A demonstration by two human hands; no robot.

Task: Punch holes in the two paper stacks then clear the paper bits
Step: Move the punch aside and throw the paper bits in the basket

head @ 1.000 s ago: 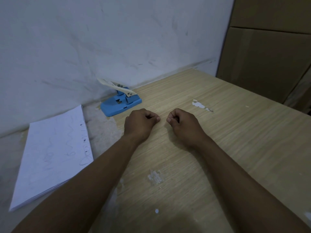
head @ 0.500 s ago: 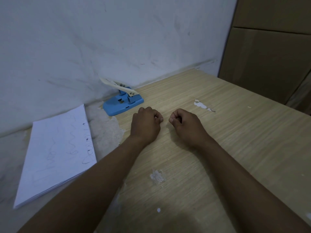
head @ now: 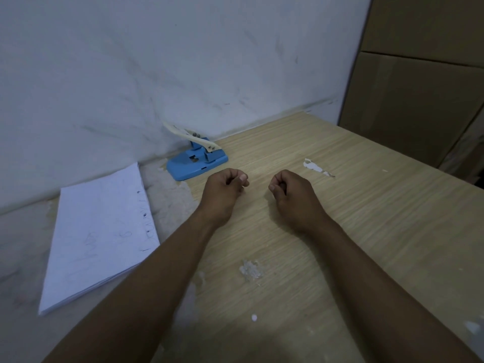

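Left hand (head: 222, 195) and right hand (head: 293, 197) on the bench (head: 366, 218), fingers curled, nothing visibly held. Paper stack (head: 99, 231) by the left edge, holes already along its side; hole punch (head: 196, 161) at the far edge. Probably clearing now: uncurl, sweep the paper bit (head: 254, 317) off the near edge with a flat palm.
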